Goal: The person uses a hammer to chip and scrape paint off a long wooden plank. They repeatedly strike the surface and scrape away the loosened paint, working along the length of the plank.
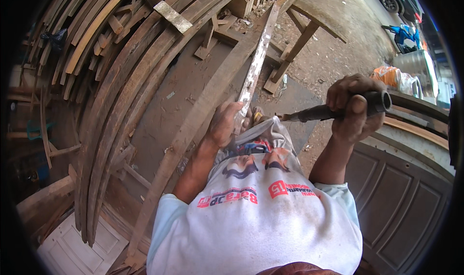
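My left hand [224, 123] is closed around the near end of a long narrow wooden strip [257, 60] with flaking white patches on its face. The strip runs away from me, up toward the top of the view. To the right, my right hand [355, 108] grips a dark tool [319, 113] with a hollow, tube-like handle end. It narrows leftward to a thin tip beside the hem of my light shirt [270, 212]; I cannot tell its exact kind. A long wooden beam [193, 125] passes diagonally just left of my left hand.
Long boards [130, 77] are stacked at the left, with a short whitish block [173, 16] across them. A wooden trestle [295, 48] stands ahead. Panelled doors lean at right [396, 202] and lower left [82, 243]. A blue motorbike [406, 37] is at the far right.
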Demonstrator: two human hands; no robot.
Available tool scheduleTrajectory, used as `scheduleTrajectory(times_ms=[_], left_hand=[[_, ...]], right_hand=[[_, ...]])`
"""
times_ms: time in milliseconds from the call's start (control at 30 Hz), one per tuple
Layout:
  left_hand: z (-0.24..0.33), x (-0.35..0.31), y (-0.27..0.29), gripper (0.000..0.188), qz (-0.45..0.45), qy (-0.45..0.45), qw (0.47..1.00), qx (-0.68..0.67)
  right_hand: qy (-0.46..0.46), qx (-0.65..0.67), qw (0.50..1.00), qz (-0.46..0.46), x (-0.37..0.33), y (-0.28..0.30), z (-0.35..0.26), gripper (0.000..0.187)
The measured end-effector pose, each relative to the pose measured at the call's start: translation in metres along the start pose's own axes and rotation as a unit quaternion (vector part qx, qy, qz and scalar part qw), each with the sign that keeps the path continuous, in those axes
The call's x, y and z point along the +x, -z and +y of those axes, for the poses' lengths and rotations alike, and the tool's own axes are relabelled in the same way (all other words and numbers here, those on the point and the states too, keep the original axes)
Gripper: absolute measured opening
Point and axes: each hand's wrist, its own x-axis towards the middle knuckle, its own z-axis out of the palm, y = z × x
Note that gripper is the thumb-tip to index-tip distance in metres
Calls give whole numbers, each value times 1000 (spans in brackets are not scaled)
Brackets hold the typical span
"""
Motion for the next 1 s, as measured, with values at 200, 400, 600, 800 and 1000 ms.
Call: scheduleTrajectory(times_ms=[200,400,600,800,1000], left_hand=[[-23,15,7,37,25,19,998,49],[-27,3,-2,33,38,6,998,51],[-29,2,-21,40,8,-33,997,76],[-30,-2,-32,42,23,-16,994,105],[-38,0,-41,38,41,-28,984,169]], right_hand=[[-13,-271,957,-102,-22,18,57,16],[67,-88,993,45,7,19,14,22],[97,76,992,-19,36,15,-39,33],[88,42,994,45,32,-17,-6,32],[54,-41,997,41,38,-27,4,26]])
